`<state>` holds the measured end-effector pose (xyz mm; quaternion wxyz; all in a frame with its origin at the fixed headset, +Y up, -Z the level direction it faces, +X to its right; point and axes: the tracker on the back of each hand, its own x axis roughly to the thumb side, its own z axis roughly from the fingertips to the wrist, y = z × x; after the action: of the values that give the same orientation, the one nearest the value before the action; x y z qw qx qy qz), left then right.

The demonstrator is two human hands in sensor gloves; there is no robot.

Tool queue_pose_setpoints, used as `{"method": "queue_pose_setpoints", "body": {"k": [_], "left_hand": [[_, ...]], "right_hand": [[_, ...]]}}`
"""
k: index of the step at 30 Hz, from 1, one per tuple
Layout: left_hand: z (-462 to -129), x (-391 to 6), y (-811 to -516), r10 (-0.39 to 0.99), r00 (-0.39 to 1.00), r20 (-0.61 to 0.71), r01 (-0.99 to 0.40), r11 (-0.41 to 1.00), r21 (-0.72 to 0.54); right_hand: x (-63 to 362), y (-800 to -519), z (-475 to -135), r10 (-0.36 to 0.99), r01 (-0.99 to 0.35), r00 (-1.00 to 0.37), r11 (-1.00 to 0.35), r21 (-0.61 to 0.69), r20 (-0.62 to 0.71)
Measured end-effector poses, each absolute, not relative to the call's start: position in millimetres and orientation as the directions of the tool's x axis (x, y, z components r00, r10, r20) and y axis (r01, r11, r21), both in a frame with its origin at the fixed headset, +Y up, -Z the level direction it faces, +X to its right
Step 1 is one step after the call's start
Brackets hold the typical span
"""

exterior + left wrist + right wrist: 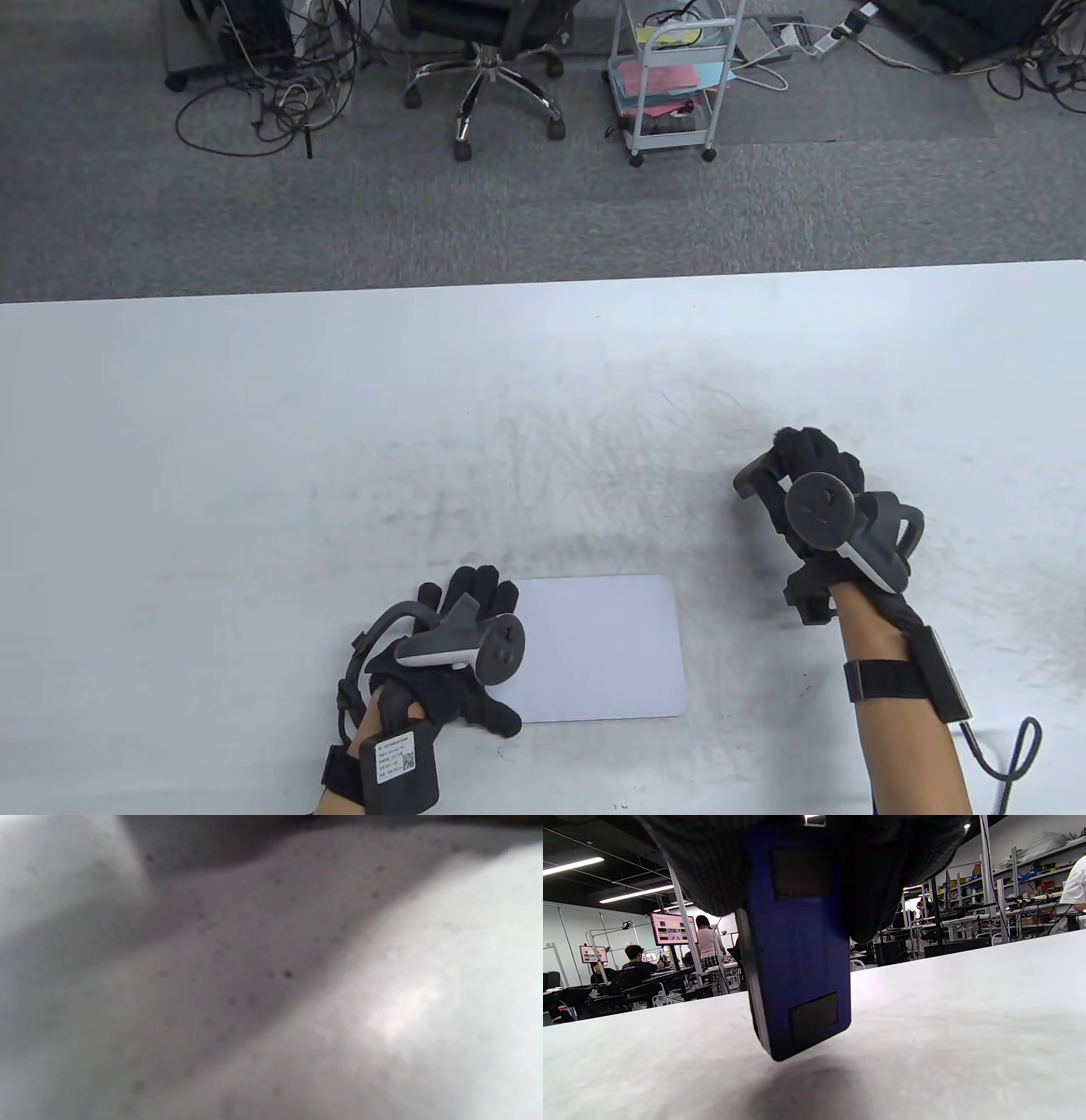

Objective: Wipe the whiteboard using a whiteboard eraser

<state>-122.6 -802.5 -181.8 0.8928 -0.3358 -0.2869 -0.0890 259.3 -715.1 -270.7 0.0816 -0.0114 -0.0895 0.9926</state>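
A small white whiteboard (602,649) lies flat on the white table near its front edge. My left hand (462,632) rests on the board's left edge, fingers spread flat. My right hand (806,484) is to the right of and beyond the board and grips a whiteboard eraser (753,477). In the right wrist view the eraser (801,955) is dark blue, hangs from my gloved fingers (712,866), and is held just above the table. The left wrist view shows only a blurred grey-white surface.
The white table (254,424) shows grey smudges beyond the board. Beyond the table's far edge are grey carpet, an office chair (488,68), a white cart (674,81) and loose cables.
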Motion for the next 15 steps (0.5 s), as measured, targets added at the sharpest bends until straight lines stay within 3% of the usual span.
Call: {"method": "queue_pose_setpoints", "body": {"k": [6,15], "left_hand": [[-181.7,-122.7,-802.4,0.031,0.820,0.571,0.353,0.758,-0.549],[-181.6,-122.8,-802.2,0.030,0.821,0.570,0.353,0.758,-0.549]], "right_hand": [[268.7,-726.5,-270.5,0.178,-0.169,-0.983,-0.967,-0.189,-0.032],[278.6,-722.0,-261.6,0.131,-0.125,-0.991,-0.980,-0.155,-0.027]]}}
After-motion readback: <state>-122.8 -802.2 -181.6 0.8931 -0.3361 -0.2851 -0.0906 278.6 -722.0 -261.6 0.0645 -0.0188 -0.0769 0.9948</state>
